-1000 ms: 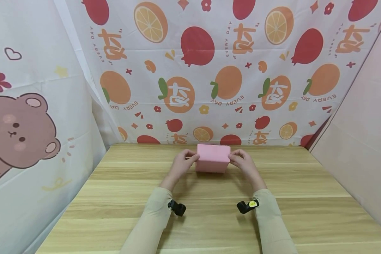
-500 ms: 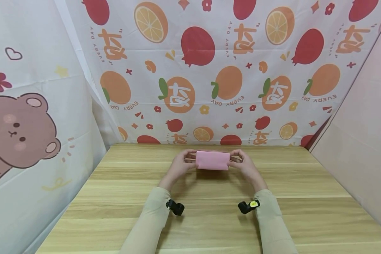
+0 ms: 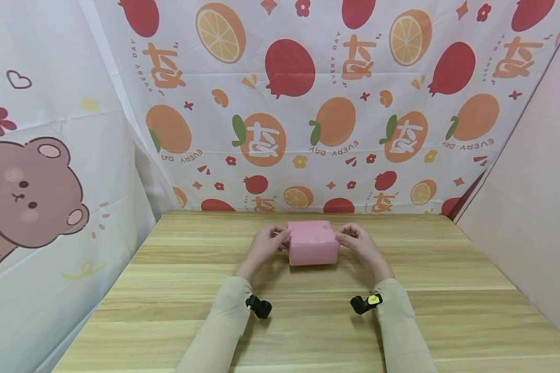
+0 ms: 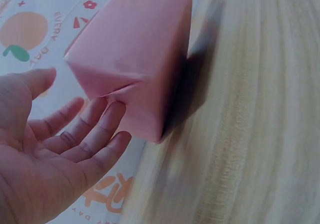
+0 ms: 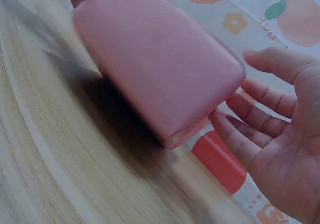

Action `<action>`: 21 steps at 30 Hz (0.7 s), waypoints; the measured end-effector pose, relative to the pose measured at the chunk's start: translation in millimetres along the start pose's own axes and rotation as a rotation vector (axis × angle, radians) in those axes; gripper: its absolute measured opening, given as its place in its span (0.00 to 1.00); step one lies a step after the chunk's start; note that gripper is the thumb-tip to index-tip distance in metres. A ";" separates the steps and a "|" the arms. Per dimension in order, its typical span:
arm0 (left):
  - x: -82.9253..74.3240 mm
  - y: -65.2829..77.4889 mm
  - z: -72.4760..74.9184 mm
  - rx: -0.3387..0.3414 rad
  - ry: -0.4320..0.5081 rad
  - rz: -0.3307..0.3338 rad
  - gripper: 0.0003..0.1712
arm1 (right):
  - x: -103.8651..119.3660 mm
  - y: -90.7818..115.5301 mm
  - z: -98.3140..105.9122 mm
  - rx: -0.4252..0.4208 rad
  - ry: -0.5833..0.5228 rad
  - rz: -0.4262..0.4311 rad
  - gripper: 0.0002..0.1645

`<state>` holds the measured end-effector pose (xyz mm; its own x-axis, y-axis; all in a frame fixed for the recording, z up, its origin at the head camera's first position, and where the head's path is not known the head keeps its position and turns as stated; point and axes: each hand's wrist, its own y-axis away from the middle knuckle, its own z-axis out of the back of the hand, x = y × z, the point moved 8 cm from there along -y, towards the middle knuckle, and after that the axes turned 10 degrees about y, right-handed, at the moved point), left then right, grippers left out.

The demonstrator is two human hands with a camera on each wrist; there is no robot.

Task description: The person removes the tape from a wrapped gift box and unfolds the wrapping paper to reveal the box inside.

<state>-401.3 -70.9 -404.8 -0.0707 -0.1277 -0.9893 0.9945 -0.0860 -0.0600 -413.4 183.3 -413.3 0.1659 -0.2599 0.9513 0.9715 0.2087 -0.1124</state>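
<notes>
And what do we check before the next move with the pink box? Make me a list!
1. Left hand on the pink box: ok, fingertips touch its left end.
2. Right hand on it too: ok, fingertips touch the right end.
3. Box's left end smooth: not ok, a crease shows there.
4. Box flat on the table: cannot tell; a dark shadow hides the underside.
5. What's inside: cannot tell, only the outside shows.
</notes>
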 end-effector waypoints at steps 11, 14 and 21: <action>3.9 2.4 -0.2 -0.018 -0.021 0.033 0.13 | -1.1 -0.8 -2.3 -0.003 0.121 -0.032 0.17; 2.7 3.2 -0.5 -0.017 -0.045 0.032 0.13 | -0.7 0.5 -2.0 -0.013 0.121 -0.050 0.16; -2.0 6.1 -3.8 0.008 -0.129 0.035 0.13 | -0.9 -0.2 -1.2 -0.039 0.160 -0.090 0.16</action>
<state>-394.8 -67.5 -403.7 -0.0458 -0.2570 -0.9653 0.9959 -0.0875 -0.0240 -413.5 182.4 -414.4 0.1003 -0.4233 0.9004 0.9889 0.1421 -0.0433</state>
